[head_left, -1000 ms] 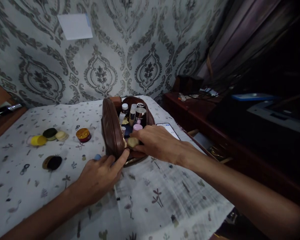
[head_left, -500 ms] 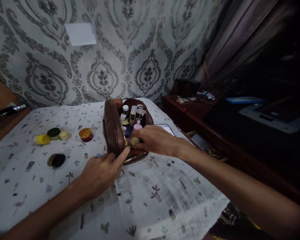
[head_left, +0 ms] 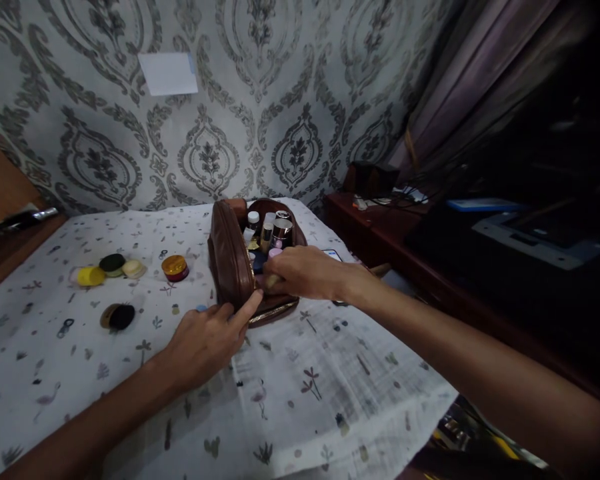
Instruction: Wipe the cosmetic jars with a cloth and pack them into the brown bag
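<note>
A person's right hand [head_left: 303,272] dips into the open front of a brown bag [head_left: 230,257], its fingers closed on a small pale-yellow item [head_left: 272,281], while the left hand [head_left: 207,337], index finger extended, touches the bag's near edge. The bag stands on a desk [head_left: 280,427] under a printed cloth, with bottles [head_left: 267,233] packed inside. Left of the bag sit an amber-lidded jar [head_left: 175,267] and a yellow container [head_left: 91,275]; a phone [head_left: 333,255] lies to its right.

A white plant-print cloth [head_left: 180,427] covers the bench [head_left: 350,393]. On it: open brown leather bag [head_left: 230,257], centre; lit phone [head_left: 333,254], right; at left, amber-lidded round jar [head_left: 175,267], and yellow pot [head_left: 91,276], dark-green pot [head_left: 112,265], cream pot [head_left: 133,269], black-and-tan pot [head_left: 119,317].
</note>
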Available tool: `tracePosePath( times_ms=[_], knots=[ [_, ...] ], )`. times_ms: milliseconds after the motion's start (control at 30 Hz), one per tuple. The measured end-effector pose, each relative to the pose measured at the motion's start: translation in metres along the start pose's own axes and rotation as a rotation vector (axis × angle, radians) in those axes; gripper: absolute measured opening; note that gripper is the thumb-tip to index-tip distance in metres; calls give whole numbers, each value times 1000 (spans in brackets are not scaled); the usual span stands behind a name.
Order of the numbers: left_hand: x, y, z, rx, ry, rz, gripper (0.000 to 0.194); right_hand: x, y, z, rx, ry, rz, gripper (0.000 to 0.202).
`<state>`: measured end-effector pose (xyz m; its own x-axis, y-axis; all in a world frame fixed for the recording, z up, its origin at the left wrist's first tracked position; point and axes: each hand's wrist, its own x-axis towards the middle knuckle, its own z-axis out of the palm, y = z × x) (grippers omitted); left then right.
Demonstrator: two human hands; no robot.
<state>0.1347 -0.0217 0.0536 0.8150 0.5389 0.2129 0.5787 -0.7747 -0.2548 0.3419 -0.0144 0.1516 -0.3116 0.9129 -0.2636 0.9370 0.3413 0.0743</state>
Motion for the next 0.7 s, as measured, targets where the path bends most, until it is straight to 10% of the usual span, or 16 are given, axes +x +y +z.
tracePosePath(
  times_ms=[433,700],
  knots=[
    [-14,-12,10,-89,187,95,58,1,0,-10,-61,-107,-22,33],
    [-49,-34,22,-143,189,35,35,-7,6,5,46,120,39,30]
  ],
)
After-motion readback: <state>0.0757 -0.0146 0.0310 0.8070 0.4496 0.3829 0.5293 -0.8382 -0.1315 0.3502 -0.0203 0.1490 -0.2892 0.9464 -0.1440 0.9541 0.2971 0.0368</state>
